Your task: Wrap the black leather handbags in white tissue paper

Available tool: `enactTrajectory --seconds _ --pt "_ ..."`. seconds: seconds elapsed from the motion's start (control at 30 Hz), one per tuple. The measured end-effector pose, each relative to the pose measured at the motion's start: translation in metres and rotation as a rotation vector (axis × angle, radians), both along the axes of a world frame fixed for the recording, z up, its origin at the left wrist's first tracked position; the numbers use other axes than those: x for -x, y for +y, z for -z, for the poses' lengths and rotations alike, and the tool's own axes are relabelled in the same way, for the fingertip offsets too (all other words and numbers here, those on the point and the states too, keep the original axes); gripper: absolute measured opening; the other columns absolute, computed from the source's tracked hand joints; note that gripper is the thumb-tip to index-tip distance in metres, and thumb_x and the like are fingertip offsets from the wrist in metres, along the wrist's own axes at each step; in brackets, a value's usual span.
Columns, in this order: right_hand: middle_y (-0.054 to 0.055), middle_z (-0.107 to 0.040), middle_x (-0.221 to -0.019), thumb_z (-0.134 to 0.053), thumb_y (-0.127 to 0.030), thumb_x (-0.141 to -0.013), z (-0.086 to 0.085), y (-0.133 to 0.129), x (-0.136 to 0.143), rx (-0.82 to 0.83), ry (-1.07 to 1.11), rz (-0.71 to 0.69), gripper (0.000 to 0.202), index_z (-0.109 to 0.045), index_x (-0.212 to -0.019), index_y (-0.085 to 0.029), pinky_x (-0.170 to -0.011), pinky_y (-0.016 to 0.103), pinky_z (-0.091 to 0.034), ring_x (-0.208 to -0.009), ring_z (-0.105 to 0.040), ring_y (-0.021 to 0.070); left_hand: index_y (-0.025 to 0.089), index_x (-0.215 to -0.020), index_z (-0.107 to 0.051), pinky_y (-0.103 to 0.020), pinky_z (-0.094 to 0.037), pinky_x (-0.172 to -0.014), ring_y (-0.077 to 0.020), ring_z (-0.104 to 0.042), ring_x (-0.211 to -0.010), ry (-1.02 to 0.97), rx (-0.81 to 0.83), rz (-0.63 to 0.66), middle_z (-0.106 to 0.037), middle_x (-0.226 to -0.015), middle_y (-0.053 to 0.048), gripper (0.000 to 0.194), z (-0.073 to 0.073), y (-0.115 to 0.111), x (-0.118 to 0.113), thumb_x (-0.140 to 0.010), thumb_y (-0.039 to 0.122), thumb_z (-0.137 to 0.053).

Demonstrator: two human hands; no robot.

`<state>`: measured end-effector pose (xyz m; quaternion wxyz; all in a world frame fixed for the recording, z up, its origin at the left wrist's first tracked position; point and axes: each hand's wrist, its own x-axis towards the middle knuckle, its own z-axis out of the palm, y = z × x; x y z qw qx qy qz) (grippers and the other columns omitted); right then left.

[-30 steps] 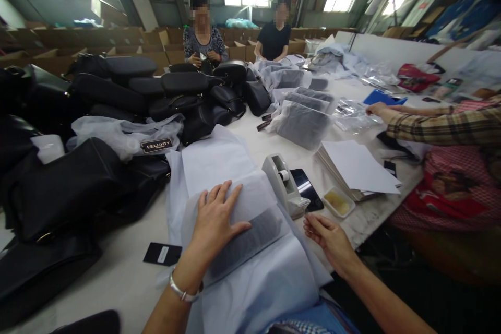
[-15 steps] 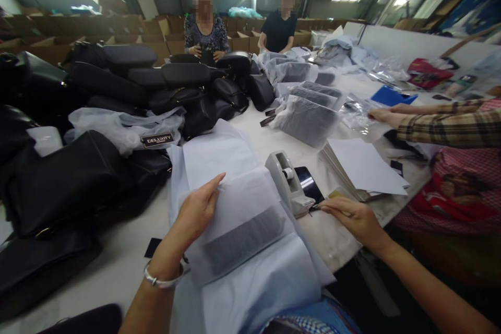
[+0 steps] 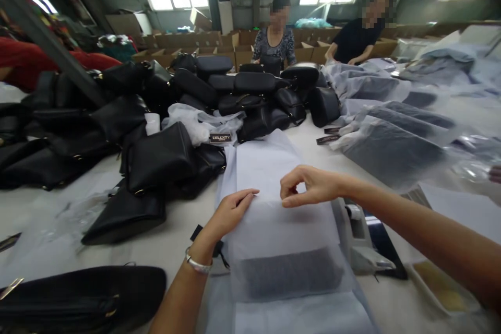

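Head view, hands (image 3: 313, 188) now closer together over white paper (image 3: 262, 162)

The left hand (image 3: 231, 212) lay palm down with its fingers together, a bangled wrist behind it, while the right hand (image 3: 307, 187) curled its index finger toward its thumb, forearm slanting in from the right.

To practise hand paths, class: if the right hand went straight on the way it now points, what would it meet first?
Likely the left hand, at its fingertips, though the right hand might pass above.
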<state>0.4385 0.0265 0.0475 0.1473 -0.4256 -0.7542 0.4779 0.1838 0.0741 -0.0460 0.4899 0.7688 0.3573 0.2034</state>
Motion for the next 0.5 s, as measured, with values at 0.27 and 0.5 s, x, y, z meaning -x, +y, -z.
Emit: enactTrajectory --seconds 0.27,0.5 --pt "-0.004 -0.057 -0.060 -0.072 -0.051 -0.077 0.056 0.089 0.033 0.284 -0.133 -0.274 0.039 -0.071 -0.076 -0.012 -0.053 0.019 -0.035 -0.057 -0.047 0.0075 0.021 -0.139 -0.051 -0.032 -0.044 -0.104 -0.0188 -0.065 -0.112 -0.101 0.173 -0.205 -0.073 -0.118 -0.004 0.045 0.015 -0.009 0.005 -0.097 0.031 -0.043" --pt "-0.003 -0.063 -0.068 -0.078 -0.059 -0.067 0.074 0.108 0.037 0.533 -0.179 -0.345 0.047 -0.073 -0.083 -0.015 -0.060 0.020 -0.042 -0.064 -0.055 0.0098 0.020 -0.142 -0.047 -0.029 -0.046 -0.096 -0.0177 -0.066 -0.102 -0.137 0.227 -0.200 -0.074 -0.114 -0.005 0.048 0.021 -0.010 0.008 -0.096 0.033 -0.044"
